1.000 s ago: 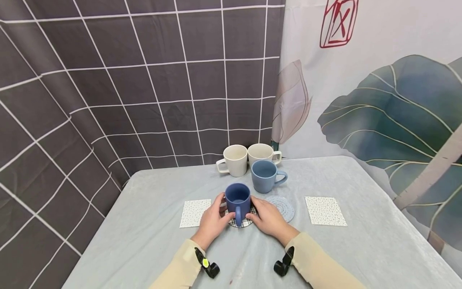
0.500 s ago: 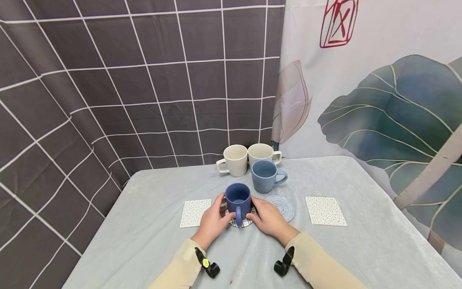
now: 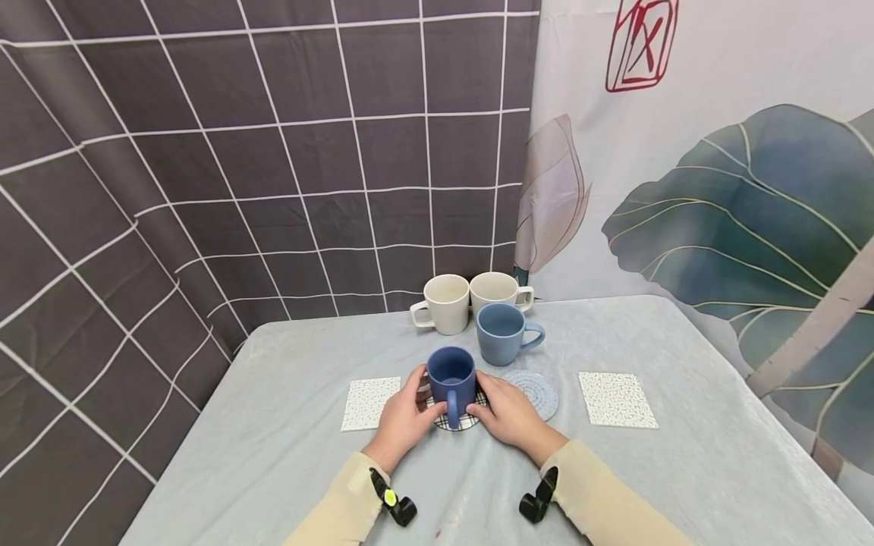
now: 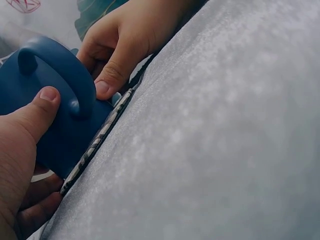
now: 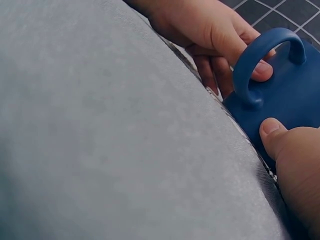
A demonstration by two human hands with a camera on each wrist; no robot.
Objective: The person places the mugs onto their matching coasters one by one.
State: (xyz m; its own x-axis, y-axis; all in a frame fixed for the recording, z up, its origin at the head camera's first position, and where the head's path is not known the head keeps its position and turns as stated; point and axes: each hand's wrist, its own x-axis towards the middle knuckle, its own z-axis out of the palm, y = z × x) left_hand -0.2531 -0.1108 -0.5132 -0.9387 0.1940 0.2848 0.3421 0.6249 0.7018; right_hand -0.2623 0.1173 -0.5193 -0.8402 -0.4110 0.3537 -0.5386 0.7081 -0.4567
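A dark blue mug (image 3: pixel 451 371) stands upright on a round black-and-white checked coaster (image 3: pixel 456 422), its handle turned toward the person. From the left, my left hand (image 3: pixel 404 417) grips the mug's side, thumb near the handle. My right hand (image 3: pixel 508 409) holds the opposite side in the same way, its thumb low on the wall. The left wrist view has both thumbs on the blue mug (image 4: pixel 75 135) either side of its handle, with the coaster's edge (image 4: pixel 97 142) under the base. In the right wrist view the mug's handle (image 5: pixel 245 65) loops between the two thumbs.
Behind stand a light blue mug (image 3: pixel 501 337) and two white mugs, one on the left (image 3: pixel 447 307) and one on the right (image 3: pixel 493 286). A round pale blue woven coaster (image 3: pixel 542 396) lies beside the right hand. Square speckled coasters lie left (image 3: pixel 365 404) and right (image 3: pixel 617 400).
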